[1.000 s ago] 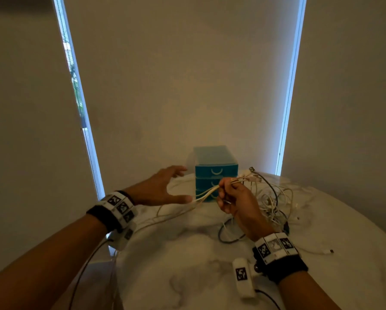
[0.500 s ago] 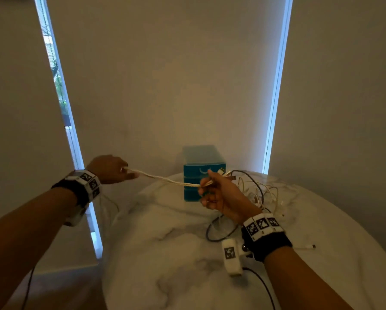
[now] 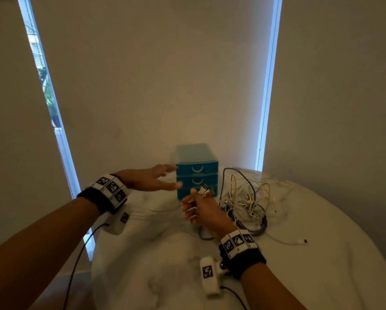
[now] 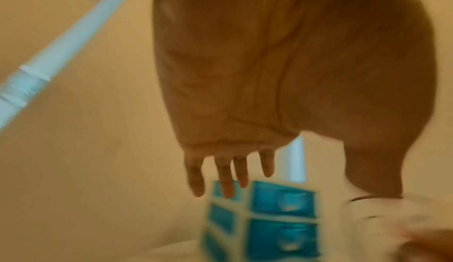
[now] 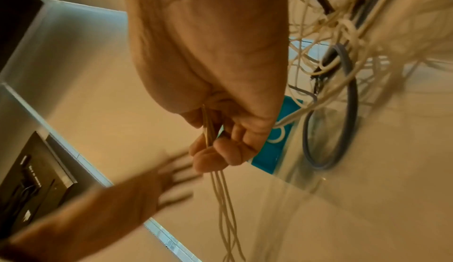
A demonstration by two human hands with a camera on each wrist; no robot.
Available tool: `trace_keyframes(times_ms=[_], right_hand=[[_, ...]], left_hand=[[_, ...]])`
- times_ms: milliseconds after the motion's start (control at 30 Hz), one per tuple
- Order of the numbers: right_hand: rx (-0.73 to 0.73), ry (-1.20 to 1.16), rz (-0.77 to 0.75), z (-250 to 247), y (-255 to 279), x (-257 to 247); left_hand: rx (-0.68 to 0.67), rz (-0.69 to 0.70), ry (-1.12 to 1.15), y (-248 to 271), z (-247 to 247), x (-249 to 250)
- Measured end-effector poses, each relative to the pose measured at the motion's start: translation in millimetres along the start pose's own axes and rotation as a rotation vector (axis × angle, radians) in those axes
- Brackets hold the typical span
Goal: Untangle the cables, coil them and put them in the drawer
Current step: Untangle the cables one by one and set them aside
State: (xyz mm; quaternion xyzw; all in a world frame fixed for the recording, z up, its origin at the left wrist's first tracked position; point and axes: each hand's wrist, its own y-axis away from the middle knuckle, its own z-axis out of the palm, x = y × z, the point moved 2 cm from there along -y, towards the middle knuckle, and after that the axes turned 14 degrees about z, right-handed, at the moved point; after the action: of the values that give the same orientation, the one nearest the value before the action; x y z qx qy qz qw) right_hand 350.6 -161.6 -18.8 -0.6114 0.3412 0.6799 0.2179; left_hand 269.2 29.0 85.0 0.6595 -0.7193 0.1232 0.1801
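Coiling stage, one cable separated. My right hand (image 3: 202, 212) holds a cream cable (image 5: 221, 194) folded into several strands, its fingers (image 5: 220, 154) curled round the bundle and the plug ends (image 3: 206, 190) sticking up toward the far side. My left hand (image 3: 152, 180) hovers with fingers (image 4: 226, 177) spread wide, holding nothing, just left of the teal drawer unit (image 3: 196, 171), which stands at the far edge of the counter (image 3: 156, 265) with all drawers closed. The remaining tangle (image 3: 245, 198) of cream and dark cables lies to the right of the right hand, apart from the drawers.

Risk, in my judgement: the strands hang loose below the grip, so the coil may spring open if the hold slackens. Whether the held cable is fully free of the tangle cannot be told; if not, lifting could drag the heap along. Opening a drawer one-handed might also push the light unit backward.
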Motion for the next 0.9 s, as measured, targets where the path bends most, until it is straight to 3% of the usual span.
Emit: trace_keyframes(times_ms=[67, 133, 267, 400, 700, 800, 900], right_hand=[[0.044, 0.104, -0.065, -0.4, 4.3, 0.0], [0.046, 0.168, -0.101, -1.0, 8.9, 1.1], [-0.031, 0.295, -0.099, -3.2, 8.1, 5.9], [0.040, 0.323, -0.192, -11.8, 8.7, 2.0], [0.083, 0.165, -0.261, -6.8, 6.5, -5.4], [0.064, 0.141, -0.178, -12.4, 3.9, -3.9], [0.070, 0.138, -0.110, -32.8, 6.1, -4.0]], left_hand=[[-0.011, 0.130, -0.029, -10.8, 8.1, 49.7], [-0.063, 0.176, -0.131, -21.9, 18.9, 77.6], [-0.163, 0.169, -0.095, -39.3, 38.0, 78.0], [-0.095, 0.264, -0.052, -42.7, 41.3, 79.9], [0.411, 0.275, 0.165, -65.8, 63.2, 66.1], [0.529, 0.255, 0.456, -74.9, 70.2, 65.7], [0.756, 0.248, 0.786, -80.3, 68.7, 65.8]])
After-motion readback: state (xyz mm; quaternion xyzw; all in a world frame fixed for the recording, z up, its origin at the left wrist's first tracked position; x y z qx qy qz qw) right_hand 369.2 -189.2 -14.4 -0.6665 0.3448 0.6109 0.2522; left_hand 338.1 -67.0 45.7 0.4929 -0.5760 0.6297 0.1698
